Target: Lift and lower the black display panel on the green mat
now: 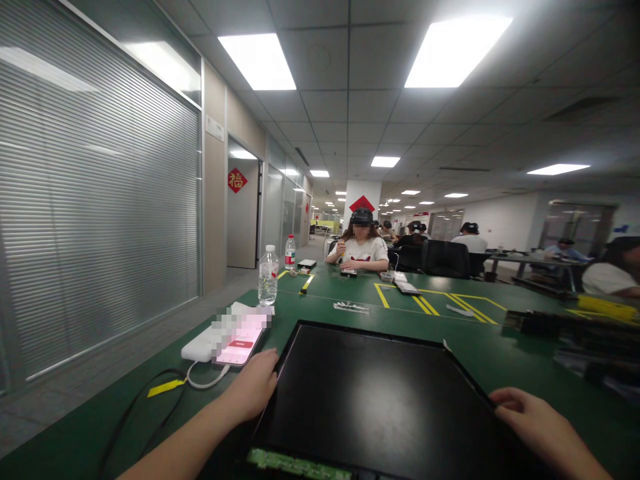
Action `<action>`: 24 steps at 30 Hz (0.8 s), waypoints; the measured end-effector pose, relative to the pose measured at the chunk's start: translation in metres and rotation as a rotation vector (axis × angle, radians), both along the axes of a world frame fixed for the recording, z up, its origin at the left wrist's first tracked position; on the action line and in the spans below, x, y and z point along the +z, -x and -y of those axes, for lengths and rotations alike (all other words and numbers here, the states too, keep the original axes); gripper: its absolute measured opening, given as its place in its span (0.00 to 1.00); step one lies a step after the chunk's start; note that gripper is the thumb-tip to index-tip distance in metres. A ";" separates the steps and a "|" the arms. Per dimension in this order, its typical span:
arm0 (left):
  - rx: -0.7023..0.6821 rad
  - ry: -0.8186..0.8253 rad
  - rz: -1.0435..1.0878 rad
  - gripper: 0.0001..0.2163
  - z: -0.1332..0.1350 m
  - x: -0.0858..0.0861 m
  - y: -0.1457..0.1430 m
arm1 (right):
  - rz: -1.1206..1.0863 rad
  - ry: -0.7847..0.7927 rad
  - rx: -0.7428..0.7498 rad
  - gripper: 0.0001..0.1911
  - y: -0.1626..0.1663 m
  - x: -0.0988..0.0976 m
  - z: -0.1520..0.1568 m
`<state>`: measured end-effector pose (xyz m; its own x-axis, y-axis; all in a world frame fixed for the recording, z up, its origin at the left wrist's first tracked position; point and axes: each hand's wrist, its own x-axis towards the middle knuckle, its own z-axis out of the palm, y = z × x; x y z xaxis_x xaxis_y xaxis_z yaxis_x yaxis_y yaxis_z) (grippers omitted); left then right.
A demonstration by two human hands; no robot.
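A flat black LCD screen panel [370, 393] lies before me over the green table. Along its near edge runs a strip of green circuit board [300, 465]. My left hand [256, 383] holds the panel's left edge, its fingertips partly hidden by the rim. At the opposite side, my right hand [531, 417] is closed on the right edge, with thumb and bent fingers at the rim. A small pale tab [447, 345] sticks up at the panel's far right corner.
Left of the panel are a lit phone [245, 340], a white power bank [197, 345] with a cable, and a water bottle [269, 277]. Yellow tape [425, 305] marks the green tabletop [320, 300]. Across sits a person [367, 250]; dark parts [535, 323] lie right.
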<state>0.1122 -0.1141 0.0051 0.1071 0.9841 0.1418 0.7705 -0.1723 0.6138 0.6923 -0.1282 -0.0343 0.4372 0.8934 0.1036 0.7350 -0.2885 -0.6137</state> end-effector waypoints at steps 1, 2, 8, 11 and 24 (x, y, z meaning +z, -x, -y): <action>0.017 0.001 -0.002 0.17 0.001 0.002 -0.001 | 0.005 0.002 0.006 0.15 0.000 0.001 0.000; 0.035 -0.001 0.004 0.17 0.002 0.005 -0.003 | 0.005 0.006 0.010 0.15 0.001 0.002 0.000; 0.052 0.094 0.371 0.17 0.004 0.021 -0.008 | -0.027 0.023 0.000 0.12 0.003 0.006 0.001; 0.131 0.151 0.582 0.18 0.004 0.020 -0.009 | -0.007 0.016 -0.028 0.12 0.008 0.008 0.002; 0.251 0.394 1.196 0.24 -0.006 0.006 -0.018 | -0.019 0.043 -0.003 0.12 0.009 0.012 0.004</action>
<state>0.1303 -0.1079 0.0111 -0.0781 0.9558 -0.2835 -0.3083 0.2473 0.9186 0.6834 -0.1326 -0.0221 0.4414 0.8955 0.0572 0.7226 -0.3169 -0.6144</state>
